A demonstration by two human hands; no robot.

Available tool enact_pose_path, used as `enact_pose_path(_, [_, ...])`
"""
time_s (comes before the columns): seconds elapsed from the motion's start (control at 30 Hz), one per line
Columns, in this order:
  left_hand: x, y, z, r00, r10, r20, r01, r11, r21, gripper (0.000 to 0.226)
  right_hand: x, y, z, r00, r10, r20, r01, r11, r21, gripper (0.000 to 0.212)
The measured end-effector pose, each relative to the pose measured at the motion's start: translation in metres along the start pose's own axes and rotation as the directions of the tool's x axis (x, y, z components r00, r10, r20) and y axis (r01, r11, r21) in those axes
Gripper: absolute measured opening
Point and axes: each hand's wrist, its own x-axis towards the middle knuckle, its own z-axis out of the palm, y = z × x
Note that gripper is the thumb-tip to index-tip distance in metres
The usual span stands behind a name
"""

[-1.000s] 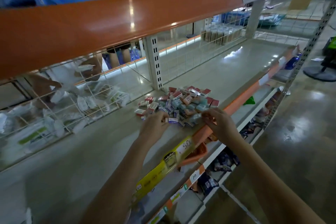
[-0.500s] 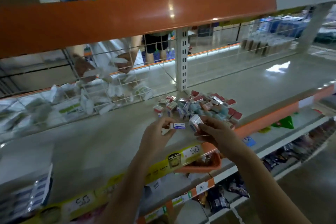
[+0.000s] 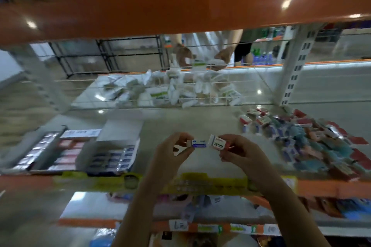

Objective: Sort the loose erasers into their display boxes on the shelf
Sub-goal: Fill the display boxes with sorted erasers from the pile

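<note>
You've got one eraser in each hand over the shelf (image 3: 200, 118) — left hand (image 3: 172, 152) pinching the blue-label eraser (image 3: 199, 144), right hand (image 3: 241, 151) pinching the red-label eraser (image 3: 218, 143), their ends nearly touching. The loose pile (image 3: 313, 138) sits off to your right, and the two open display boxes — blue box (image 3: 114, 156) and pink box (image 3: 58, 150) — are on your left.

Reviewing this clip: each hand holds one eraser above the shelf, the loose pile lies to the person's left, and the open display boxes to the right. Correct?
Not quite: the sides are swapped. In the head view the loose eraser pile lies to the right and the open display boxes to the left. The left hand and right hand do each hold one eraser.
</note>
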Motion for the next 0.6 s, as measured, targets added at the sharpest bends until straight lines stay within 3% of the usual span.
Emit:
enact_pose_path(0.1, [-0.006,-0.017,-0.038,0.998,-0.034,-0.051,0.035,0.999,0.030,0.028,0.014,-0.008,0.034,0.998,-0.011,0.057,0.015,0.997,-0.081,0.038])
enact_pose_path(0.33, [-0.017,-0.069,-0.140,0.988,-0.072,-0.139,0.090,0.988,0.122,0.028,0.048,-0.035,0.141,0.988,-0.080,0.135,0.084,0.996,-0.027,0.041])
enact_pose_path(0.6, [-0.022,-0.137,-0.238,0.971,-0.093,-0.221,0.121,0.986,0.117,0.032,0.091,-0.058,0.254,0.966,-0.129,0.223,0.178,0.960,-0.218,0.029])
